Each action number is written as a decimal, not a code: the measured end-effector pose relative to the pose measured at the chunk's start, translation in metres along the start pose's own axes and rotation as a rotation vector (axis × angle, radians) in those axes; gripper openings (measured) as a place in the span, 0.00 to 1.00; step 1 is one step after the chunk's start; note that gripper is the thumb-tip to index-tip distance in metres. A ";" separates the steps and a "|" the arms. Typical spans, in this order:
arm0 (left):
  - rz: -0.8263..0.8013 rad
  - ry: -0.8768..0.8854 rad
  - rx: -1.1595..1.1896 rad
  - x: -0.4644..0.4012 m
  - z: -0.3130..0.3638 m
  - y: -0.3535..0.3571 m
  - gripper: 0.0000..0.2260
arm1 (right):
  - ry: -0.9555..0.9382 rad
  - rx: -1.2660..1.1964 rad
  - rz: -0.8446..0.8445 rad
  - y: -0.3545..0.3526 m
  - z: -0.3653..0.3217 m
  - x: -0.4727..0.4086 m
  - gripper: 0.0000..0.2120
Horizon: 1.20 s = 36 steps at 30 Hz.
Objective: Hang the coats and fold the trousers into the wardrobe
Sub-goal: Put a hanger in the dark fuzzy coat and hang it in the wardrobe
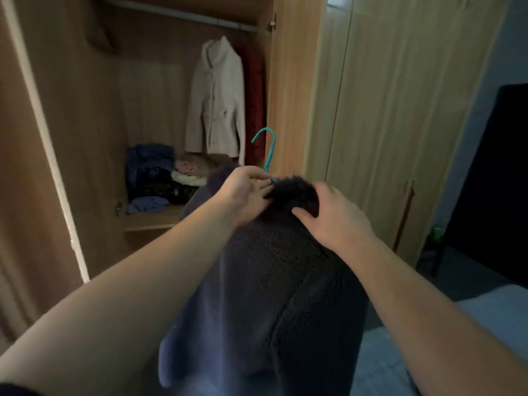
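Observation:
A dark blue fleece coat point(265, 281) hangs in front of me on a teal hanger point(270, 150), whose hook sticks up above the collar. My left hand point(247, 192) pinches the hanger's neck at the collar. My right hand point(334, 215) grips the fluffy dark collar from the right. Behind them stands the open wardrobe point(285, 95), with a rail point(183, 15) across its top. A cream coat point(217, 101) and a red garment point(255, 104) hang at the rail's right end. Folded clothes point(160, 175) are stacked on the shelf below.
The wardrobe's left door point(34, 155) stands open at the left. Closed light wood doors point(400, 110) fill the right. A dark panel point(491, 172) and a pale bed surface point(485, 307) lie at the right edge. The rail's left part is bare.

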<state>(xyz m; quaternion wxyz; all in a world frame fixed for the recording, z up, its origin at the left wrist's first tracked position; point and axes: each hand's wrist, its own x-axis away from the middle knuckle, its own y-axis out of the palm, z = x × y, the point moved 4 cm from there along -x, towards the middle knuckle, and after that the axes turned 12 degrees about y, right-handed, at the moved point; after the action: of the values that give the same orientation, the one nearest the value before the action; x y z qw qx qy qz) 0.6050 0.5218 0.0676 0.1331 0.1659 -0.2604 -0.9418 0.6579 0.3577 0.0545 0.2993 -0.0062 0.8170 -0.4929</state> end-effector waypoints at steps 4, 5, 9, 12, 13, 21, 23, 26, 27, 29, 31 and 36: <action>-0.013 0.021 0.074 0.004 -0.007 -0.006 0.09 | 0.039 0.113 0.011 0.016 -0.008 0.012 0.37; -0.038 0.033 0.067 0.004 -0.013 -0.004 0.12 | 0.064 0.127 -0.020 0.020 -0.009 0.011 0.38; -0.202 0.044 -0.083 0.009 -0.037 0.011 0.30 | 0.107 0.084 -0.029 0.021 0.000 0.003 0.19; -0.249 0.047 -0.259 0.006 -0.040 0.009 0.25 | 0.067 0.062 0.029 0.014 0.019 -0.003 0.10; -0.244 0.040 -0.313 0.005 -0.036 0.009 0.24 | 0.040 0.066 0.053 0.011 0.026 -0.005 0.09; 0.152 0.764 -1.408 -0.012 0.030 -0.021 0.12 | -0.115 -0.062 0.092 -0.012 0.099 -0.025 0.18; -0.024 0.620 -1.473 -0.026 0.021 -0.029 0.09 | -0.138 -0.143 0.141 -0.026 0.115 -0.032 0.18; -0.169 0.097 -1.284 -0.032 -0.003 -0.035 0.30 | -0.086 -0.191 0.190 -0.047 0.139 -0.046 0.17; -0.160 -0.043 -1.091 -0.031 -0.011 -0.038 0.36 | -0.073 -0.194 0.208 -0.054 0.147 -0.050 0.18; -0.155 -0.166 -0.774 -0.024 -0.022 -0.037 0.31 | -0.061 -0.208 0.224 -0.065 0.162 -0.055 0.19; -0.120 -0.183 -0.676 -0.021 -0.032 -0.034 0.22 | -0.046 -0.230 0.227 -0.076 0.177 -0.058 0.21; -0.094 -0.049 -0.858 -0.024 -0.037 -0.015 0.17 | -0.031 -0.104 0.138 -0.097 0.201 -0.069 0.22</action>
<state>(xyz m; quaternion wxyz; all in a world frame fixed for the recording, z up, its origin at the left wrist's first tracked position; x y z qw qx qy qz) 0.6383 0.5261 0.0356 0.1407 0.0850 0.1597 -0.9734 0.7863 0.1681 0.0996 0.3445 0.0268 0.8351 -0.4280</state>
